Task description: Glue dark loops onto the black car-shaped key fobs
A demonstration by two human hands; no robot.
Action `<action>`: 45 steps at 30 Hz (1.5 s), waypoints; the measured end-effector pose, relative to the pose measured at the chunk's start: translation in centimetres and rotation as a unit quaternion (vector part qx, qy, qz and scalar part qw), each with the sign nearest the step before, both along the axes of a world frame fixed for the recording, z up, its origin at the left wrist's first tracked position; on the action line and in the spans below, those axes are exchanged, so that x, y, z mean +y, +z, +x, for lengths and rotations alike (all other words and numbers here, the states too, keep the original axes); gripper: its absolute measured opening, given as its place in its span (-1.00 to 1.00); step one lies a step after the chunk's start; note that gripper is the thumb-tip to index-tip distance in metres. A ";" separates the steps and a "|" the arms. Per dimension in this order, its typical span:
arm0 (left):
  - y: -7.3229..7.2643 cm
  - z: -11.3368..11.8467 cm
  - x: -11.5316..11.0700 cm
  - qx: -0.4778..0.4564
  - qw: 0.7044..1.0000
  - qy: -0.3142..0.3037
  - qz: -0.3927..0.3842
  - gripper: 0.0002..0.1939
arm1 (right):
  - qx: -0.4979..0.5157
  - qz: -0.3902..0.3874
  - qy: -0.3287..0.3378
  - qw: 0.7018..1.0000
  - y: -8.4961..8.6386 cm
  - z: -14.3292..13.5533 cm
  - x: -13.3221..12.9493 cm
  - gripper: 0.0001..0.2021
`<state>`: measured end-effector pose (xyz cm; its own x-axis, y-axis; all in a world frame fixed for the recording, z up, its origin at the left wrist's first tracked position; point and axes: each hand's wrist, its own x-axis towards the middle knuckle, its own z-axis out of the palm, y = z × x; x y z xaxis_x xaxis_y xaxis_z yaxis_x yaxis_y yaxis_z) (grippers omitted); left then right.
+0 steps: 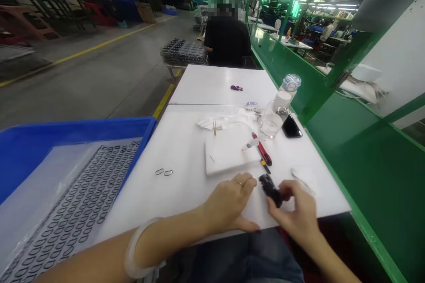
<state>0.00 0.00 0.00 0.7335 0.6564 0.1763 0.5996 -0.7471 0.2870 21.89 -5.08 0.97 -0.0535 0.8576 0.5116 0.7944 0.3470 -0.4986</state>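
Forearms are reaching in from the bottom edge; a pale bangle (pixel 139 247) is sitting on the left wrist.

Item 1, far left: blue bin (pixel 66 135), lined with clear film. Inside, a sheet (pixel 83 203) is carrying rows of small dark loops, seemingly all in place, which suggests most of the stock is waiting untouched.

Item 2: two loose loops (pixel 164 172) are lying side by side on the white table (pixel 186 141), apart from the bin and well apart from both hands. Judged as the only pieces taken out so far.

Item 3: left hand (pixel 232 203) is resting palm down on the table, fingers loosely spread, gripping nothing; a ring is showing on one finger.

Item 4: white pad (pixel 229 152) is lying just beyond the left hand, bare but for a small mark.

Item 5: black part (pixel 270 189) is sitting between the hands, near the table's front edge. Right hand (pixel 295 212) is curling its fingers around the part's near end and gripping it. What work is being done on the part cannot be told.

Item 6: red cutter (pixel 264 151) is lying just beyond the part, untouched.

Item 7: glass (pixel 270 124), bottle (pixel 288 88) and phone (pixel 291 127) are standing together at the far right.

Item 8: another person (pixel 227 40) is sitting at the next table.
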 end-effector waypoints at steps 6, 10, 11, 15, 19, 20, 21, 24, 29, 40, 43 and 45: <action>0.1 0.6 -0.2 0.015 1.000 0.006 -0.007 -0.04 | 0.097 -0.045 0.041 0.993 1.5 -3.0 3.3 -0.83; 0.3 0.4 0.0 -0.015 1.000 -0.001 -0.016 -0.26 | 0.181 -0.122 0.081 0.972 4.4 -4.0 8.3 -0.72; 0.2 0.3 0.2 -0.032 0.999 -0.001 -0.022 -0.27 | 0.171 -0.161 0.112 0.965 4.8 -4.4 9.4 -0.72; -0.2 -0.1 0.7 -0.071 0.996 -0.015 -0.043 -0.23 | 0.153 -0.267 0.216 0.927 5.8 -4.6 11.7 -0.64; -0.4 0.0 0.9 -0.082 0.996 -0.026 -0.022 -0.22 | 0.278 -0.221 0.257 0.899 6.8 -3.0 8.5 -0.77; -0.4 0.1 0.9 -0.085 0.996 -0.025 -0.013 -0.23 | 0.319 -0.180 0.246 0.897 6.7 -2.7 7.0 -0.82; -0.5 0.2 0.9 -0.088 0.996 -0.025 -0.005 -0.25 | 0.367 -0.135 0.233 0.890 6.5 -2.4 5.4 -0.85; -0.6 0.3 0.7 -0.108 0.993 -0.033 0.021 -0.31 | 0.478 -0.093 0.279 0.827 4.5 -2.2 0.8 -0.66; -0.6 0.1 0.4 -0.154 0.986 -0.029 0.059 -0.39 | 0.435 -0.218 0.192 0.852 1.0 -2.8 -3.3 -0.52; -0.1 0.0 0.1 -0.207 0.977 -0.032 0.040 -0.43 | 0.337 -0.092 0.155 0.924 1.8 -3.6 -4.3 -0.58; -0.2 0.0 0.1 -0.215 0.976 -0.029 0.027 -0.45 | 0.339 -0.147 0.183 0.911 1.8 -3.3 -4.0 -0.55; -0.3 0.0 0.0 -0.223 0.974 -0.029 0.030 -0.45 | 0.427 -0.136 0.240 0.861 2.3 -3.2 -3.2 -0.53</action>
